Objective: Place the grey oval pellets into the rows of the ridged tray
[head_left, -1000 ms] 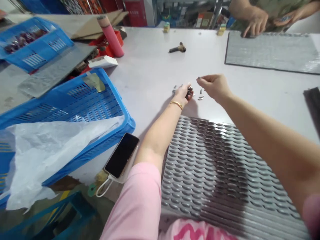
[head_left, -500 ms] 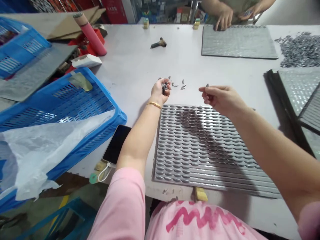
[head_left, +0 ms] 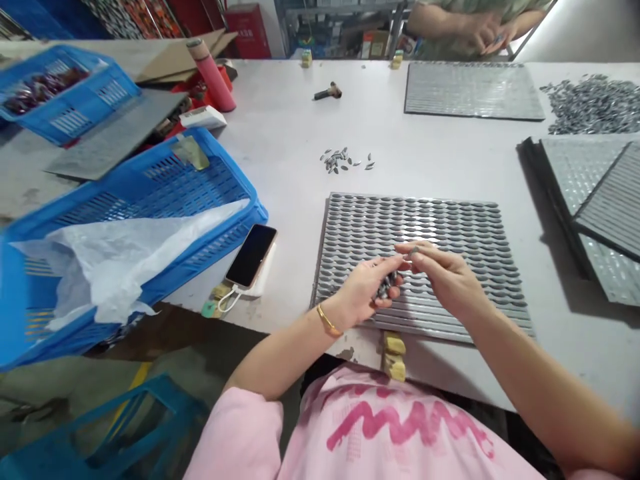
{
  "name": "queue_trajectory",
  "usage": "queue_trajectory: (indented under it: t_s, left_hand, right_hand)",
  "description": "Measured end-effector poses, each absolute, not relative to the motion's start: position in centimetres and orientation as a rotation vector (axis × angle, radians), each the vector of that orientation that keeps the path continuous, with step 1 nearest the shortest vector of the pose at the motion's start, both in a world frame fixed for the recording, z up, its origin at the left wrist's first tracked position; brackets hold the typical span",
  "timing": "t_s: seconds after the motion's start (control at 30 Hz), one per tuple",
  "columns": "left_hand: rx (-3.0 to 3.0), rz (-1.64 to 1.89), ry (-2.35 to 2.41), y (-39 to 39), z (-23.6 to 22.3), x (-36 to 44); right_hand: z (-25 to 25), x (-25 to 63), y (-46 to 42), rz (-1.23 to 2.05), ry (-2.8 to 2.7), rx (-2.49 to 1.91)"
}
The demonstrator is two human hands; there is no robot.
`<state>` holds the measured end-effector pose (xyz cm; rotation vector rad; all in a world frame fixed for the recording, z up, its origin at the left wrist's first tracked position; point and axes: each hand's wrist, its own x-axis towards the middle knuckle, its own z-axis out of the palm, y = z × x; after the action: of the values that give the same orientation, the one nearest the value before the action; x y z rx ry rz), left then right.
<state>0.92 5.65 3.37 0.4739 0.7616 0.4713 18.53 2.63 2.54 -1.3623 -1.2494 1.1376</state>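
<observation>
My left hand (head_left: 361,292), with a gold bracelet at the wrist, is curled around a handful of small grey leaf-shaped pieces (head_left: 385,287). Close beside it, my right hand (head_left: 445,275) pinches a single grey leaf-shaped piece (head_left: 413,252) between thumb and fingers. Both are above a grey ridged board (head_left: 480,230), whose far rows hold leaf-shaped pieces while plain ridges show along its near edge. My forearms and hands hide part of the board. Beyond its far edge, several loose leaf-shaped pieces (head_left: 337,160) lie scattered on the white table (head_left: 280,147).
On the left are a blue crate (head_left: 253,200) with white plastic and a charging phone (head_left: 251,256). A small hammer-like tool (head_left: 328,92) lies farther back. To the right stand stacked boards (head_left: 575,167) and a pile of pieces (head_left: 595,103). Opposite, a person's hands (head_left: 493,37) work near another board (head_left: 473,90).
Both hands have come back from beyond the far edge to over the board's near half and closer together. The pile of loose pieces is now uncovered. The person opposite has lifted a hand off their board.
</observation>
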Motion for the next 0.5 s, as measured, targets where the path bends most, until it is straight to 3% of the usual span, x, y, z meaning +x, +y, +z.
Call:
queue_trajectory:
  t_s: [0.23, 0.33, 0.5]
  left_hand:
    - [0.579, 0.451, 0.877, -0.7, 3.0, -0.2]
    - [0.616, 0.43, 0.944, -2.8, 2.0, -0.9]
    - [0.632, 0.392, 0.973, -4.8, 0.8, -1.7]
  right_hand:
    - [2.5, 17.7, -4.3, 0.362, -1.98, -1.423]
    - [2.0, 17.4, -6.5, 0.352, -2.103, -1.404]
    - [1.2, 17.4, -8.5, 0.599, -2.085, -1.297]
